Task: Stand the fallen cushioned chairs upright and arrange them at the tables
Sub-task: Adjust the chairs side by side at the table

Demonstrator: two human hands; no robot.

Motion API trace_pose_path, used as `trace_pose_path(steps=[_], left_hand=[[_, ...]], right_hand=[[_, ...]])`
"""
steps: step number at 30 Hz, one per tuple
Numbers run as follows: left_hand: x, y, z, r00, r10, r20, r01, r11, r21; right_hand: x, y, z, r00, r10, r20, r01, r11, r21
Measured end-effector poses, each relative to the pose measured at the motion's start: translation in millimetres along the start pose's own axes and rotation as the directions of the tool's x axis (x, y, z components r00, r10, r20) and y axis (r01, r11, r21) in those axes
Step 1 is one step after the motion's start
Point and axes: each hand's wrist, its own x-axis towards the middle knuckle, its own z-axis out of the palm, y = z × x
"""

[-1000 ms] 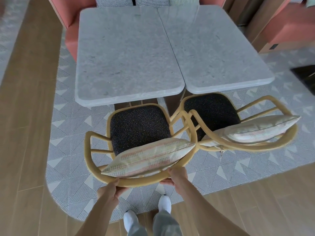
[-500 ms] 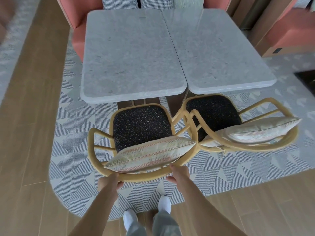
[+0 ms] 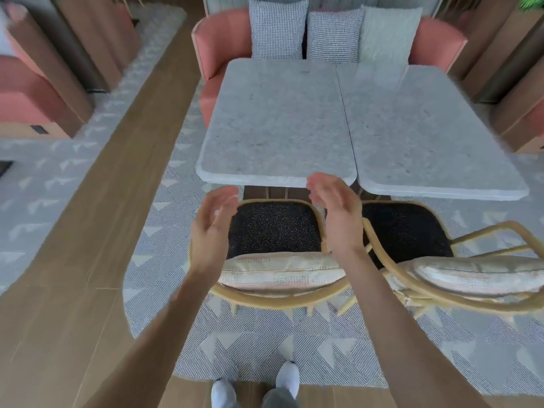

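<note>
Head camera view, looking down past two bare forearms at a dining area. A patterned grey rug (image 3: 259,343) with triangle motifs covers the floor between strips of wooden flooring (image 3: 88,231). Two grey stone tables (image 3: 276,119) stand pushed together edge to edge, the right table (image 3: 426,136) touching the left one along a narrow seam. Behind them a coral upholstered bench (image 3: 220,39) holds three upright pillows (image 3: 276,30).

Two rattan chairs stand upright on the rug, facing the tables. The left chair (image 3: 273,300) has its dark speckled seat tucked close to the near edge of the left table, with a pale striped cushion (image 3: 279,272) leaning against its curved backrest. The right chair (image 3: 459,301) stands just beside it at a slight angle, its own pale cushion (image 3: 482,273) on the backrest.

Both hands are raised above the left chair, gripping nothing. The left hand (image 3: 212,228) is spread open over the chair's left arm, palm facing inward. The right hand (image 3: 338,210) is also open, fingers loosely curved, over the chair's right arm and near the table edge. White shoes (image 3: 288,375) show at the bottom.
</note>
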Motion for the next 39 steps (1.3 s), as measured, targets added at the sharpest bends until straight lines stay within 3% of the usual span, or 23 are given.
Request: trace_pose_path(steps=[10, 13, 18, 23, 28, 33, 39], left_hand=[[-118, 41, -90, 0.966, 0.224, -0.130, -0.234, 0.970, -0.067], [-177, 53, -135, 0.942, 0.277, -0.189, -0.292, 0.955, -0.055], [-301, 75, -223, 0.867, 0.344, -0.360, -0.393, 0.917, -0.070], [-405, 100, -311, 0.791, 0.391, -0.471, -0.436, 0.900, 0.014], [-474, 124, -411, 0.663, 0.422, -0.618, -0.449, 0.885, 0.122], [-514, 120, -492, 0.557, 0.428, -0.712, -0.435, 0.881, 0.189], [-518, 76, -590, 0.459, 0.362, -0.811, -0.371, 0.908, 0.196]], right_hand=[[-106, -55, 16, 0.938, -0.269, 0.220, 0.265, 0.963, 0.050], [-167, -69, 31, 0.890, -0.343, 0.299, 0.338, 0.939, 0.071], [-298, -91, 77, 0.779, -0.477, 0.407, 0.385, 0.876, 0.290], [-406, -109, 129, 0.664, -0.509, 0.548, 0.357, 0.860, 0.366], [-489, -141, 195, 0.574, -0.514, 0.637, 0.283, 0.855, 0.434], [-547, -147, 277, 0.466, -0.542, 0.699, 0.225, 0.837, 0.499], [-576, -116, 400, 0.401, -0.514, 0.758, 0.137, 0.852, 0.505]])
